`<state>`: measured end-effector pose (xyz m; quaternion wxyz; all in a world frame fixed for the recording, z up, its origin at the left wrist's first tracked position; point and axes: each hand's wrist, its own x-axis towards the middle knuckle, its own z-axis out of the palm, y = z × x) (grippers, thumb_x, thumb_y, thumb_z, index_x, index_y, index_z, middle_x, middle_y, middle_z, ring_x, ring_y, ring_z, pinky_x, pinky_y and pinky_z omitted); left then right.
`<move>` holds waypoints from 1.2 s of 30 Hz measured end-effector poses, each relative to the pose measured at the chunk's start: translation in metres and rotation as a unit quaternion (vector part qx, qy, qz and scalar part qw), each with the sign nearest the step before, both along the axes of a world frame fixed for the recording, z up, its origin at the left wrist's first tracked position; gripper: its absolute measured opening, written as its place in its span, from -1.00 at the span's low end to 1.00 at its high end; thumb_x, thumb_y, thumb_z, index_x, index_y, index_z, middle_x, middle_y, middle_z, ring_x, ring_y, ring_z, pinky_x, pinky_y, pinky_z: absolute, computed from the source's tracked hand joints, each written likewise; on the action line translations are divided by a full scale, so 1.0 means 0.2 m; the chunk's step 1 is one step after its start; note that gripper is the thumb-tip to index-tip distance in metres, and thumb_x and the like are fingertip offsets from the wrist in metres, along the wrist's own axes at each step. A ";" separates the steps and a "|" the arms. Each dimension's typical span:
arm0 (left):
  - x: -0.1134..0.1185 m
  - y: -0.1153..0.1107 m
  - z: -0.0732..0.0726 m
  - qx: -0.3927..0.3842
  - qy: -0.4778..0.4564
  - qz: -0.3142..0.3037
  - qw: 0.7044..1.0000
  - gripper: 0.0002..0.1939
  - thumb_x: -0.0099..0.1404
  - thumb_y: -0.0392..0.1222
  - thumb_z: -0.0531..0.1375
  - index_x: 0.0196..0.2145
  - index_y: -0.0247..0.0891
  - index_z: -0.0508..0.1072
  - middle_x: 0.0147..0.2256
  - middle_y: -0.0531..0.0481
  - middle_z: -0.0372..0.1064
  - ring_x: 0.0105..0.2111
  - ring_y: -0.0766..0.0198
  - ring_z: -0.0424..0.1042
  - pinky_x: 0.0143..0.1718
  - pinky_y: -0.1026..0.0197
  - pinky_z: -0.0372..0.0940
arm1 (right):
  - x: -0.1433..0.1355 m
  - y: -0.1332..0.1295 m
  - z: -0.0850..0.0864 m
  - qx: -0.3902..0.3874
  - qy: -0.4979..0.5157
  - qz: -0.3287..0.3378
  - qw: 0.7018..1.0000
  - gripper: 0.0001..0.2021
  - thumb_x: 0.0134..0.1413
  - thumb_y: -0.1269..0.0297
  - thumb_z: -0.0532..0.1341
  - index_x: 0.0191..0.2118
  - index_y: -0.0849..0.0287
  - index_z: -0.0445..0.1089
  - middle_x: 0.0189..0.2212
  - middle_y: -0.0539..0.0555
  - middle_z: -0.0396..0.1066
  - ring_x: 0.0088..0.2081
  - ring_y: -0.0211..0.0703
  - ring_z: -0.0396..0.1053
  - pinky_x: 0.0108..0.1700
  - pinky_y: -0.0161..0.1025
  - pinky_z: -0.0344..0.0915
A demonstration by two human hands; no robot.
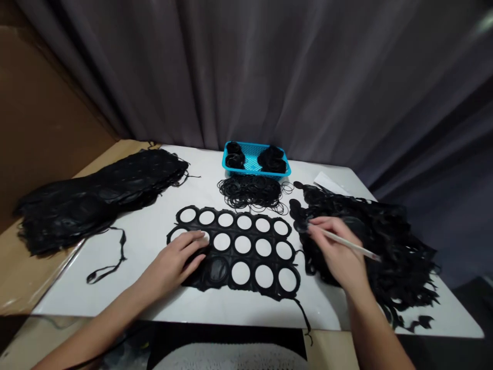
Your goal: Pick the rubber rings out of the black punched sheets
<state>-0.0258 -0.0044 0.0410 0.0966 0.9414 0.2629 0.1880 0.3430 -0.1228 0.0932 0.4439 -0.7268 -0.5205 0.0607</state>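
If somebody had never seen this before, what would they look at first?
Probably the black sheet with its rows of bright white circles, lying front and center on the white table. Next might come the bright blue basket behind it, near the curtain, with dark bundles inside. Then the big, ragged black heap on the right, where the person's right grip holds a thin pale stick.
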 end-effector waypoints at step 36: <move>-0.07 -0.47 -0.16 0.142 0.004 -0.031 0.989 -0.59 0.43 -0.10 0.14 0.13 -0.40 0.39 0.08 -0.15 0.38 0.07 0.02 0.29 0.13 -0.01 0.19 | -0.71 0.10 -0.24 -0.068 -0.287 0.459 0.838 -0.86 0.29 0.51 0.04 -0.17 0.24 0.32 -0.13 0.18 0.43 -0.12 0.00 0.32 -0.06 -0.06 0.27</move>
